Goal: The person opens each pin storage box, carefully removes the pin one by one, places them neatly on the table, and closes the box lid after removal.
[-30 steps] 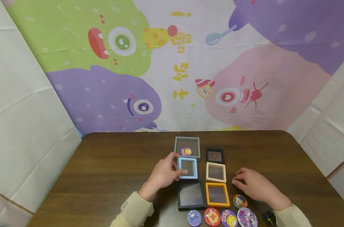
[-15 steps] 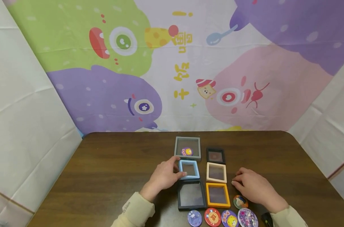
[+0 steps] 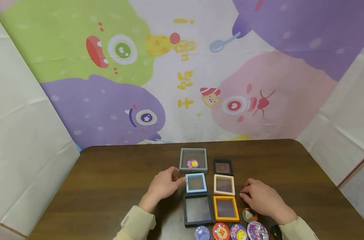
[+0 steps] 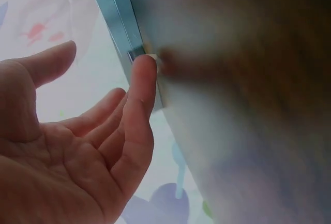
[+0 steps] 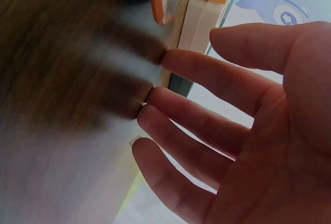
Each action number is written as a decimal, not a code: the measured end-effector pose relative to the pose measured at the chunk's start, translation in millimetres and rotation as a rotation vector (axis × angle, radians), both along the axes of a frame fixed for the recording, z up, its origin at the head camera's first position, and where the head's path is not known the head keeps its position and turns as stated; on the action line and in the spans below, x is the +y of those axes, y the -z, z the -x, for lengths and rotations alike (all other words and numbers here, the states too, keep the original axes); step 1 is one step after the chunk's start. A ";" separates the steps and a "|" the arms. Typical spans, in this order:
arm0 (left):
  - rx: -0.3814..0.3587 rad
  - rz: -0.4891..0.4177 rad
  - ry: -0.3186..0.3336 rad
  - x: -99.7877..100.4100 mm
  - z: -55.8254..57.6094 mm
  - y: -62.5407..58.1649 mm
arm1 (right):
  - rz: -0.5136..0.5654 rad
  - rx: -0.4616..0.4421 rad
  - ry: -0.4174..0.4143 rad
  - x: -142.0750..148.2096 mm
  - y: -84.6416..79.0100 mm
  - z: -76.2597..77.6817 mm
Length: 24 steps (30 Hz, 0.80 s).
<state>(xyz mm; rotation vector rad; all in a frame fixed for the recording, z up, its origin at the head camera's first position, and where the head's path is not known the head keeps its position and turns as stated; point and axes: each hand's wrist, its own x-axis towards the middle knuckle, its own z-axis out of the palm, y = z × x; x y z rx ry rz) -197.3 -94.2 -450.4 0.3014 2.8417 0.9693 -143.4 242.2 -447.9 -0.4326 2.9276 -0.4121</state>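
In the head view, a small light-blue frame with a see-through middle (image 3: 196,182) lies on the table. My left hand (image 3: 162,185) is at its left side, the thumb tip at the rim and the fingers near the grey frame's (image 3: 180,160) lower left corner. The left wrist view shows this hand (image 4: 98,125) with thumb and fingers apart, nothing held between them. A round purple badge with a yellow bear (image 3: 194,163) shows inside the grey frame. My right hand (image 3: 263,196) rests on the table right of the beige frame (image 3: 224,174), fingers loosely bent and holding nothing.
A large black frame (image 3: 198,210) lies below the blue one. An orange frame (image 3: 226,219) and a small black frame (image 3: 223,166) line up with the beige one. Several round badges, among them a red one (image 3: 221,231) and an orange-green one (image 3: 249,215), lie near the front.
My left thumb has moved off the blue frame's see-through middle to its left edge, and that hand has eased leftward. The blue frame now lies flat. My right hand stays put; the head view shifts slightly.
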 end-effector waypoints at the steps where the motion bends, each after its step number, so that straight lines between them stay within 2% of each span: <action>1: -0.003 -0.003 -0.004 -2.0 1.9 0.2 | -0.003 -0.004 0.010 -1.2 0.3 -0.4; 8: -0.006 0.021 0.011 -2.4 23.3 -2.9 | -0.006 -0.005 0.028 -2.4 1.1 -1.2; 13: -0.079 0.014 0.006 0.8 36.5 -5.7 | 0.000 -0.003 0.030 -2.6 1.7 -0.1; 19: -0.101 0.059 -0.044 5.8 47.9 -3.0 | -0.002 -0.003 0.026 -2.9 2.0 0.6; 24: -0.116 0.091 -0.082 9.9 52.9 -0.4 | -0.002 0.010 0.027 -4.1 3.3 1.3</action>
